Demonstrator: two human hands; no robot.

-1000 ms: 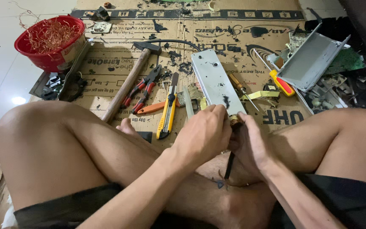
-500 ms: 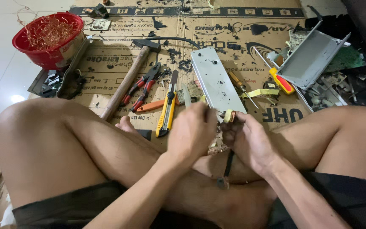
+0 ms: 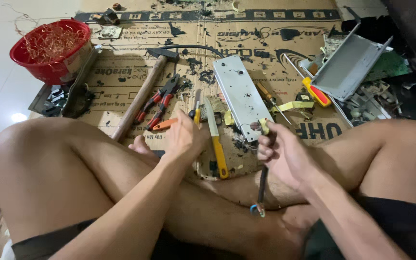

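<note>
Seated cross-legged, a person strips down a cable over a cardboard mat of tools.

Right hand (image 3: 285,154), centre right, grips a dark cable (image 3: 262,185) hanging to the ankles. Left hand (image 3: 185,139) closes on a yellow-handled tool (image 3: 196,111) at centre; a knife (image 3: 216,139) lies between them. Cutting needs a steady grip.

Your crossed legs sit nearest you, with the cardboard (image 3: 121,82) spread on the floor beyond them. On it, a hammer (image 3: 140,96) lies left of the pliers (image 3: 162,98), and the metal plate (image 3: 239,96) lies right of the knife (image 3: 216,139). The bowl (image 3: 51,50) stands far left; the metal housing (image 3: 350,67) sits far right.
</note>
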